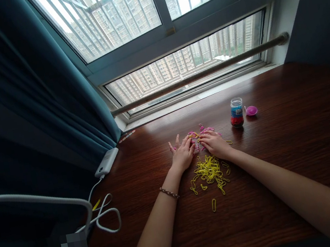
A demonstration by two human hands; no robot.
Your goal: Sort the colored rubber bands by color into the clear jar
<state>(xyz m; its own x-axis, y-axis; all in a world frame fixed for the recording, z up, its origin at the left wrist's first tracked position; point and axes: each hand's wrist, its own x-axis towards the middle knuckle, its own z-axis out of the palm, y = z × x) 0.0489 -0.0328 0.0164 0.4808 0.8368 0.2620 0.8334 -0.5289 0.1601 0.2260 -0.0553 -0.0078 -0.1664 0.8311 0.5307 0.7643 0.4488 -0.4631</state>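
My left hand [183, 153] rests at the left side of a loose pile of pink rubber bands [197, 147], its fingers spread and touching the bands. From the right, my right hand [215, 144] lies over the same pile with its fingers stretched toward the left hand. A few yellow bands [197, 135] are mixed in between the fingertips. Nearer to me, between my forearms, is a heap of yellow rubber bands [209, 171]. One single yellow band [214, 205] lies apart in front of it. The fingers partly hide the pink pile.
An open clear jar [237, 113] with a blue and red label stands to the right, beside a small pink lid-like piece [251, 111]. On the left, a white power bank [106, 162] and white cable [108, 218] lie at the table's edge, near a blue curtain [82, 91].
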